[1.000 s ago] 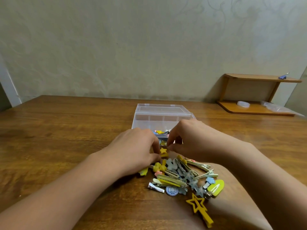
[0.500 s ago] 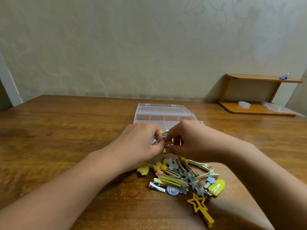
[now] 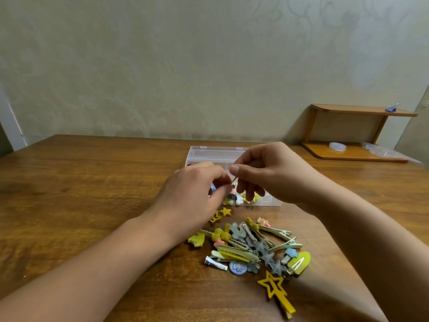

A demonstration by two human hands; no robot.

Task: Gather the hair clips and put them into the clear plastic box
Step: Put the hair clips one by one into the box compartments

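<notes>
Landmark: clear plastic box [image 3: 218, 156], open on the tabletop [image 3: 92, 182].

Nearest, on the near side of the box: yellow star clip [image 3: 276, 292], closest to the viewer and just off the pile. Then the pile of hair clips [image 3: 253, 247], loose on the tabletop, not yet boxed. Small yellow star [image 3: 225, 211] lies between the pile and the box front wall.

Both hands have lifted off the pile since a second ago and now sit above the box's front compartment. Left hand [image 3: 195, 194] and right hand [image 3: 269, 173] meet fingertip to fingertip, both pinching one thin yellow clip [image 3: 234, 179] between them. Exact grip on it is hard to read, too small.

Some clips already in the box, front section, under the hands.

Judgement: one clip carried over, about to be dropped in; most of the pile left, so the task is at an early-to-middle stage.

Beyond the box: wooden shelf [image 3: 357, 133], well off to the right against the wall.
</notes>
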